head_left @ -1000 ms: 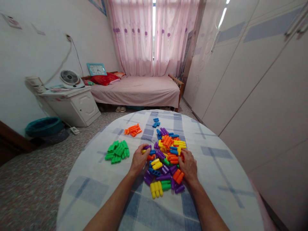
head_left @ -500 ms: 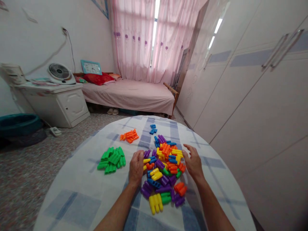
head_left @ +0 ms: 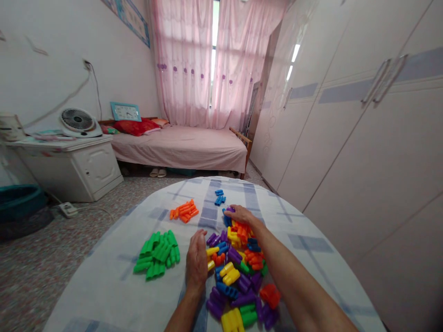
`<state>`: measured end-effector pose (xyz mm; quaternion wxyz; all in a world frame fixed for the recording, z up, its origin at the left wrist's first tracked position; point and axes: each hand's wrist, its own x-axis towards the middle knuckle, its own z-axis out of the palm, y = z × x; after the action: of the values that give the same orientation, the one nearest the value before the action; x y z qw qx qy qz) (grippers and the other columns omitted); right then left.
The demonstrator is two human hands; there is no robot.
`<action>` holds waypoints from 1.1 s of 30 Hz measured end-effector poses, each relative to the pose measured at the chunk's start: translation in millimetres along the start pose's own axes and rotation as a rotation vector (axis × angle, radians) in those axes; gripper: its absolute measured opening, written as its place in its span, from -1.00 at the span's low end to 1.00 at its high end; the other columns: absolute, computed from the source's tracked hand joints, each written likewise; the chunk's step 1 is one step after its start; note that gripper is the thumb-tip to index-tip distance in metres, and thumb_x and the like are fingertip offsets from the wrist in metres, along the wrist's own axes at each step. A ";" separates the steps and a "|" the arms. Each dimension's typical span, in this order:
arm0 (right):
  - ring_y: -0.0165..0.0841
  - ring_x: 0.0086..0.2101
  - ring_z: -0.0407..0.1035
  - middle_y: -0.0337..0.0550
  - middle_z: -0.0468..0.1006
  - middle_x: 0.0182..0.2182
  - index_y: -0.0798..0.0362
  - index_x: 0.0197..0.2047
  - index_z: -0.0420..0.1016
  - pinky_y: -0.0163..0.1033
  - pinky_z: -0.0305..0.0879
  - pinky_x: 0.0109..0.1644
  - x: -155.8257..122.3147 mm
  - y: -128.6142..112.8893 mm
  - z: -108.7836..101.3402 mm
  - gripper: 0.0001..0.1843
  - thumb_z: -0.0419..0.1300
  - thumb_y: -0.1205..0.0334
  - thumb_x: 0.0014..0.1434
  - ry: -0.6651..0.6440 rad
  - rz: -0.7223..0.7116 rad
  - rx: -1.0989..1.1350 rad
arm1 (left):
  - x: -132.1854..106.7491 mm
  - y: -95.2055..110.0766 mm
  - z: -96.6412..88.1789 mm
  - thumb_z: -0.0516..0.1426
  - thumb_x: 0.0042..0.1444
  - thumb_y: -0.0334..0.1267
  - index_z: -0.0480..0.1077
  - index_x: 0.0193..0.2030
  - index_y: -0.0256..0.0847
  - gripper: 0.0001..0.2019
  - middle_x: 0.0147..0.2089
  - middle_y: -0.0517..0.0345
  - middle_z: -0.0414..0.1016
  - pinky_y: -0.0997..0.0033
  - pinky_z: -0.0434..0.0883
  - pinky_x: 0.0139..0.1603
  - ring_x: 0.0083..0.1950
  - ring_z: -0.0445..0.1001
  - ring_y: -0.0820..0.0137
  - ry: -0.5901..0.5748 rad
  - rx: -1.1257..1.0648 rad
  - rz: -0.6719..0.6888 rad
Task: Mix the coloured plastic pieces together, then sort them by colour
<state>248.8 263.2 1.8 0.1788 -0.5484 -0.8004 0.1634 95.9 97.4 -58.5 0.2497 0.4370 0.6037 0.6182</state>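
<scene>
A mixed pile of plastic finger-shaped building pieces (head_left: 231,274) in yellow, purple, blue, orange and green lies on the round table in front of me. My left hand (head_left: 197,258) rests on its edge along the pile's left side, fingers extended and holding nothing. Across the far end of the pile reaches my right hand (head_left: 240,216), its fingers stretched over a purple piece (head_left: 230,209) and beside a blue piece (head_left: 227,219). Its palm hides some orange and yellow pieces. Sorted apart are green pieces (head_left: 159,253), orange pieces (head_left: 184,211) and a few blue pieces (head_left: 219,198).
The table (head_left: 114,272) has a blue-and-white checked cloth. Beyond it stands a bed (head_left: 187,145) below pink curtains. A white wardrobe (head_left: 346,152) lines the right side. At left are a cabinet (head_left: 100,170) with a fan (head_left: 79,121) and a teal bin (head_left: 20,203).
My right hand has moved from the pile's right side, forward and left, over its far end. The left hand stays beside the pile. The camera view has tilted up slightly.
</scene>
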 end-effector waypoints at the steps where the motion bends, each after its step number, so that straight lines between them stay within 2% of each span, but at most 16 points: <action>1: -0.23 -0.16 0.46 -0.07 0.59 -0.15 0.05 -0.10 0.52 -0.22 0.30 -0.08 -2.1 -1.2 0.1 -0.55 0.23 -0.06 0.01 -0.028 -0.026 -0.001 | 0.2 -0.5 0.5 -0.15 0.24 -0.01 0.40 -0.01 -0.21 -0.56 0.10 -0.03 0.41 0.20 0.16 0.30 0.20 0.32 0.27 -0.007 0.008 0.005; 4: -0.24 -0.14 0.45 -0.12 0.57 -0.12 0.05 -0.05 0.51 -0.26 0.29 -0.08 -14.9 -9.1 -2.3 -0.57 0.23 0.04 0.02 -0.107 -0.105 -0.008 | 0.7 -2.3 1.3 -0.15 0.25 -0.04 0.37 0.04 -0.23 -0.55 0.16 -0.05 0.37 0.20 0.09 0.35 0.26 0.26 0.29 -0.028 0.023 0.031; 9: -0.26 -0.07 0.40 -0.11 0.49 0.00 0.00 0.12 0.38 -0.24 0.26 0.00 -55.9 -30.9 -12.8 -0.45 0.21 0.04 0.05 -0.126 -0.244 0.000 | 1.2 -4.5 0.3 -0.14 0.24 -0.10 0.35 0.07 -0.22 -0.57 0.20 -0.04 0.35 0.15 0.08 0.36 0.30 0.22 0.28 -0.045 0.021 0.057; 15: -0.25 -0.08 0.38 -0.11 0.51 -0.08 -0.04 0.05 0.42 -0.13 0.21 0.05 -113.2 -55.7 -16.4 -0.55 0.23 0.14 0.06 -0.004 -0.417 -0.071 | 2.4 -0.5 -2.8 -0.10 0.21 -0.12 0.38 0.05 -0.17 -0.61 0.17 -0.01 0.38 0.14 0.10 0.34 0.27 0.27 0.29 -0.094 -0.028 0.073; 19: -0.31 -0.02 0.34 -0.14 0.48 -0.03 -0.04 0.04 0.40 -0.18 0.20 0.09 -141.0 -58.4 -22.0 -0.61 0.18 0.20 0.11 0.049 -0.480 0.133 | 1.1 2.1 -4.5 -0.11 0.21 -0.08 0.40 0.02 -0.15 -0.61 0.11 0.00 0.44 0.11 0.17 0.29 0.21 0.34 0.26 -0.121 -0.053 0.064; 22: -0.32 0.00 0.33 -0.11 0.47 -0.03 -0.01 0.01 0.41 -0.16 0.20 0.12 -150.2 -30.8 -29.0 -0.67 0.06 0.18 0.18 0.215 -0.338 0.268 | -0.9 3.7 -5.1 -0.16 0.24 -0.03 0.38 0.03 -0.19 -0.55 0.09 -0.03 0.45 0.13 0.20 0.25 0.17 0.37 0.27 -0.129 -0.061 0.034; 26: -0.21 -0.01 0.33 0.00 0.46 -0.03 0.07 0.02 0.41 0.01 0.20 0.13 -147.4 40.3 -21.2 -0.56 -0.01 0.08 0.14 0.516 0.028 0.296 | -2.2 5.3 -4.7 -0.17 0.24 0.01 0.40 -0.02 -0.21 -0.53 0.02 -0.04 0.48 0.17 0.23 0.22 0.13 0.40 0.26 -0.136 -0.053 0.031; 29: -0.22 0.09 0.26 0.04 0.38 0.10 0.11 0.14 0.32 0.02 0.14 0.20 -145.1 80.5 -4.8 -0.46 -0.07 0.09 0.14 0.548 0.124 0.313 | -2.4 5.6 -4.2 -0.20 0.25 0.04 0.41 -0.04 -0.18 -0.51 -0.02 -0.01 0.50 0.17 0.26 0.20 0.08 0.43 0.28 -0.152 -0.062 0.027; 31: -0.26 0.15 0.19 0.01 0.32 0.17 0.11 0.19 0.26 0.00 0.07 0.25 -144.3 90.6 4.3 -0.43 -0.09 0.15 0.13 0.503 0.114 0.302 | -2.4 5.2 -4.1 -0.22 0.25 0.06 0.41 -0.05 -0.18 -0.49 -0.03 0.01 0.51 0.16 0.29 0.17 0.06 0.44 0.28 -0.158 -0.073 0.013; 33: -0.28 0.18 0.16 -0.03 0.30 0.19 0.08 0.20 0.26 -0.02 0.04 0.27 -143.2 90.7 9.1 -0.42 -0.07 0.22 0.10 0.449 0.088 0.254 | -2.3 4.1 -4.1 -0.21 0.25 0.07 0.42 -0.07 -0.18 -0.49 -0.03 0.01 0.50 0.17 0.30 0.17 0.06 0.45 0.29 -0.151 -0.074 0.016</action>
<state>366.8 159.8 -63.0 0.4121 -0.5784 -0.6891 0.1441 94.5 92.7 -54.6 0.3058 0.4776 0.5565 0.6072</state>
